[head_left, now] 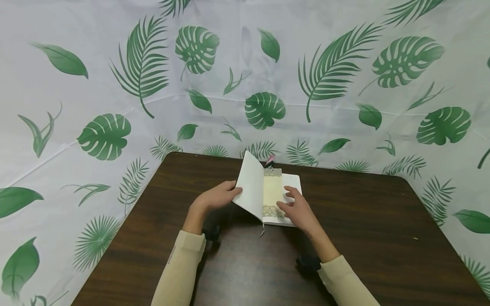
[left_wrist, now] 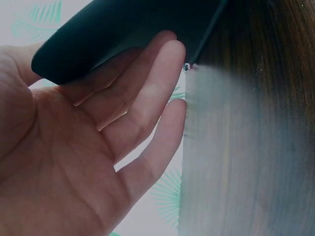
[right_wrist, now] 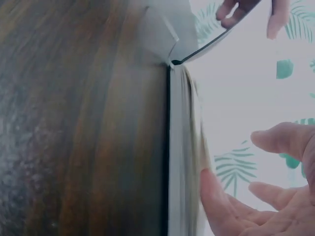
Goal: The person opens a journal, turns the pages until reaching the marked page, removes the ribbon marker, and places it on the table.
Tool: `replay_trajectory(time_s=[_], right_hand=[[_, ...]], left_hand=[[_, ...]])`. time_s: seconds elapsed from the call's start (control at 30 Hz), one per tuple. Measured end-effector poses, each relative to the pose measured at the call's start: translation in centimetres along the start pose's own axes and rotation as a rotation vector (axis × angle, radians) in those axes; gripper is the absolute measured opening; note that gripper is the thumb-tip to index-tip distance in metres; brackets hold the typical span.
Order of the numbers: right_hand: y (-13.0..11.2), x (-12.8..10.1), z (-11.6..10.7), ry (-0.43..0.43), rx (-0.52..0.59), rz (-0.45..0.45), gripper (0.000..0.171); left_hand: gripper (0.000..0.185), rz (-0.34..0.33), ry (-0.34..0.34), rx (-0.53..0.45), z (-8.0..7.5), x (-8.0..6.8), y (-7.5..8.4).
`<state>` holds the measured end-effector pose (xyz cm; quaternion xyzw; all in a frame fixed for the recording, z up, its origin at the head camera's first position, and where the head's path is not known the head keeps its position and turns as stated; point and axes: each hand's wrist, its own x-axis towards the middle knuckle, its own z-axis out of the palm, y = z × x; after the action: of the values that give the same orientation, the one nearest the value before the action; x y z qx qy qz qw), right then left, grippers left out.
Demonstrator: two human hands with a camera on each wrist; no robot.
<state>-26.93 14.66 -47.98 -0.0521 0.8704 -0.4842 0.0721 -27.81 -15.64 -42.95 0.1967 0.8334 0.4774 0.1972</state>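
Note:
A notebook with a dark cover stands open on the table, its raised front cover [head_left: 250, 185] showing a white inner side. My left hand [head_left: 214, 197] pinches the edge of this cover, thumb on the white side and fingers behind it. On the right-hand page [head_left: 294, 180] lies a cream paper strip [head_left: 272, 191] with patterned bands at its top and bottom. Over the page's right part is my right hand [head_left: 298, 210], its fingers loosely bent and spread, fingertips at the strip's right edge. The right wrist view shows thumb [right_wrist: 280, 137] and fingers apart, nothing gripped between them.
A thin ribbon [head_left: 262, 231] hangs from the notebook's lower spine. Behind the notebook lies a small pink and dark thing [head_left: 270, 160], too small to make out. The dark wooden table [head_left: 367, 229] ends against a white leaf-patterned cloth [head_left: 229, 85].

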Motion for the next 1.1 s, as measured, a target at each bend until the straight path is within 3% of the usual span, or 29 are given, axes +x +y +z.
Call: replay_trajectory(time_s=[0.27, 0.43, 0.6, 0.87, 1.1], right_hand=[[0.2, 0.3, -0.1, -0.006, 0.179, 0.064, 0.075], [0.3, 0.2, -0.2, -0.045, 0.187, 0.044, 0.071], [0.3, 0.2, -0.8, -0.019, 0.149, 0.036, 0.063], [0.5, 0.5, -4.2, 0.071, 0.128, 0.063, 0.057], [2.2, 1.2, -7.8, 0.154, 0.122, 0.117, 0.054]], left_hand=[[0.043, 0.001, -0.002, -0.011, -0.2, 0.1, -0.1], [0.044, 0.006, -0.004, 0.002, -0.2, 0.1, 0.0], [0.045, 0.016, -0.008, 0.010, -0.1, 0.0, 0.1], [0.045, 0.015, -0.013, 0.024, -0.2, 0.0, -0.2], [0.039, 0.009, -0.025, -0.031, -0.2, 0.1, -0.2]])
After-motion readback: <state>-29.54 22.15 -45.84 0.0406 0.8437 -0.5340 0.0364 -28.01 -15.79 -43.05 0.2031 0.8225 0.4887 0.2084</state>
